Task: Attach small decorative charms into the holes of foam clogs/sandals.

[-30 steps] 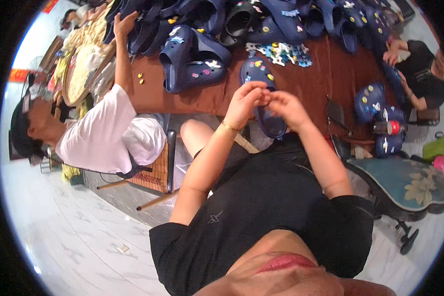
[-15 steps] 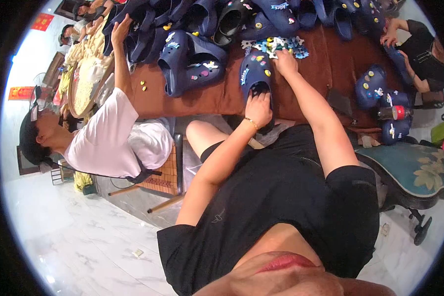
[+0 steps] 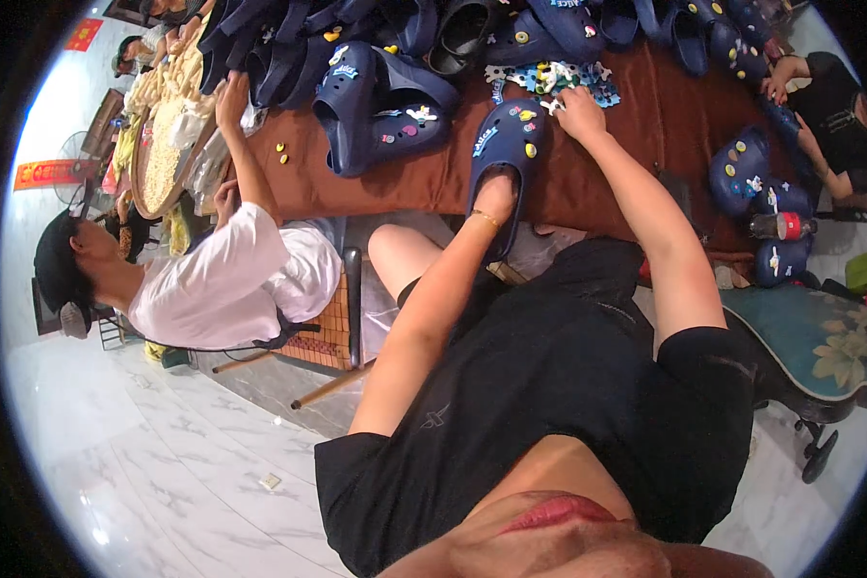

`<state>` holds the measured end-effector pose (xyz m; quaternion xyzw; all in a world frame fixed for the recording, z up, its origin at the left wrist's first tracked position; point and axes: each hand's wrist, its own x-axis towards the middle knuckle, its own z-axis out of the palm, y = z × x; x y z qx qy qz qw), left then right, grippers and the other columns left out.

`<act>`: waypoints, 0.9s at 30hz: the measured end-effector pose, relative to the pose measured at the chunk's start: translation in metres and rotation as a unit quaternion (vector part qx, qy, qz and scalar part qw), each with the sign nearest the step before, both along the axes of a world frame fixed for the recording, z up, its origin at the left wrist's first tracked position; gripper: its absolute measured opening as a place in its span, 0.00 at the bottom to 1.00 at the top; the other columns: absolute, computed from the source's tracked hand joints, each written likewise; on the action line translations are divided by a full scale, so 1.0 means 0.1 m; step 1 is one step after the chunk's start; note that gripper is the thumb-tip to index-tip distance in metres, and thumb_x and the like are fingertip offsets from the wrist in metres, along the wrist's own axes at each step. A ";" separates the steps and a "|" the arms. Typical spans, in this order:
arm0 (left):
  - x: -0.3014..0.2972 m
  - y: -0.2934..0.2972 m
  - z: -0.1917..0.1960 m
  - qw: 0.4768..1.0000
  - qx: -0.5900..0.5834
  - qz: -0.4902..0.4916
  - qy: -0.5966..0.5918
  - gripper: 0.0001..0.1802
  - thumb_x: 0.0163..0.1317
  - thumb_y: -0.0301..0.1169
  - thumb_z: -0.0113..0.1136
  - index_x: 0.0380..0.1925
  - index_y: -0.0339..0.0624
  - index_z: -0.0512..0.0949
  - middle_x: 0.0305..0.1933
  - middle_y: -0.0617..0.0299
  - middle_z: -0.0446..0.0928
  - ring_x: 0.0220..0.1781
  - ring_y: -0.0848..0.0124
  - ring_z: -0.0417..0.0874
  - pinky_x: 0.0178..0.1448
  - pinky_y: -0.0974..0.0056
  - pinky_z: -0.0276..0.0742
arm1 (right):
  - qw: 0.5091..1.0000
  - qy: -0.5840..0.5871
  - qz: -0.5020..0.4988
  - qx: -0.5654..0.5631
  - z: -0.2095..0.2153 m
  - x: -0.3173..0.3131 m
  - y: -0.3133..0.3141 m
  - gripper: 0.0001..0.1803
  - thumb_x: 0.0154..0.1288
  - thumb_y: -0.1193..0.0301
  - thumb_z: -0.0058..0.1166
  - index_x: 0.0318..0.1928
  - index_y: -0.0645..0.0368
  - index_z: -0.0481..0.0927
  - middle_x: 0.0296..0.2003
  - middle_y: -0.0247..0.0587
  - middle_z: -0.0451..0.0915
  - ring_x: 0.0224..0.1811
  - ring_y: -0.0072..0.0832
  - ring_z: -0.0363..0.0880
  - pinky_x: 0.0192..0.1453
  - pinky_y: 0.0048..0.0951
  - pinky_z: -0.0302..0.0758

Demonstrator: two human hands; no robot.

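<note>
My left hand (image 3: 496, 197) is pushed into the opening of a navy clog (image 3: 487, 152) and holds it toe-away at the table's near edge. Its fingers are hidden inside the shoe. Yellow and other small charms and a lettered charm sit on the clog's upper. My right hand (image 3: 580, 116) is just right of the clog's toe, fingers pinched on a small white shoe charm (image 3: 552, 106). Right behind that hand lies a pile of loose charms (image 3: 602, 87) in white, blue and yellow. A pair of decorated navy clogs (image 3: 347, 116) rests to the left.
More clogs (image 3: 535, 39) crowd the far side of the brown-covered table (image 3: 395, 188). Two loose yellow charms (image 3: 281, 154) lie at left. A co-worker in white (image 3: 212, 275) sits at left; another person's hands (image 3: 790, 77) hold a clog at right, near a dark bottle (image 3: 780, 225).
My left hand has slid deeper into the clog, whose near end has tilted. My right hand has drawn slightly out from the pile with a white charm. The left co-worker's raised hand has come down.
</note>
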<state>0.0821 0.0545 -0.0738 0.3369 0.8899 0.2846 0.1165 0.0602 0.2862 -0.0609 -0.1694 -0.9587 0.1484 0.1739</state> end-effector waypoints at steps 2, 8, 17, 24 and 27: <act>-0.01 0.05 -0.01 1.000 0.002 0.009 -0.014 0.12 0.49 0.26 0.49 0.34 0.33 0.76 0.35 0.38 0.75 0.36 0.46 0.76 0.46 0.51 0.71 | 0.997 0.032 0.034 -0.067 0.09 0.04 -0.05 0.14 0.51 0.64 0.54 0.36 0.58 0.78 0.39 0.48 0.75 0.44 0.44 0.73 0.49 0.39 0.70; -0.13 0.10 -0.23 0.986 -0.118 -0.087 0.073 0.13 0.48 0.26 0.50 0.34 0.32 0.78 0.37 0.40 0.76 0.38 0.48 0.77 0.48 0.52 0.72 | 0.994 0.011 0.102 0.031 0.23 -0.08 -0.71 0.11 0.54 0.68 0.48 0.32 0.63 0.78 0.37 0.47 0.75 0.44 0.42 0.72 0.46 0.39 0.72; -0.11 0.10 -0.20 0.944 -0.186 -0.176 0.208 0.11 0.47 0.26 0.49 0.29 0.35 0.79 0.34 0.46 0.77 0.35 0.55 0.79 0.40 0.54 0.74 | 0.991 -0.117 0.061 -0.014 0.41 -0.31 -0.75 0.12 0.57 0.73 0.41 0.38 0.66 0.73 0.40 0.56 0.74 0.45 0.49 0.72 0.46 0.41 0.73; -0.10 0.11 -0.25 0.964 -0.130 -0.110 0.204 0.12 0.49 0.28 0.48 0.29 0.35 0.79 0.36 0.47 0.77 0.37 0.55 0.79 0.41 0.54 0.73 | 0.995 -0.066 0.072 0.008 0.42 -0.17 -0.90 0.09 0.55 0.74 0.42 0.35 0.66 0.72 0.37 0.55 0.75 0.41 0.49 0.74 0.44 0.43 0.73; -0.14 0.06 -0.27 0.976 -0.150 -0.090 0.130 0.13 0.50 0.29 0.48 0.32 0.35 0.78 0.41 0.45 0.76 0.42 0.55 0.78 0.47 0.54 0.71 | 0.990 -0.034 0.138 0.002 0.46 -0.08 -1.09 0.07 0.54 0.74 0.44 0.32 0.65 0.72 0.33 0.55 0.74 0.39 0.48 0.74 0.43 0.43 0.73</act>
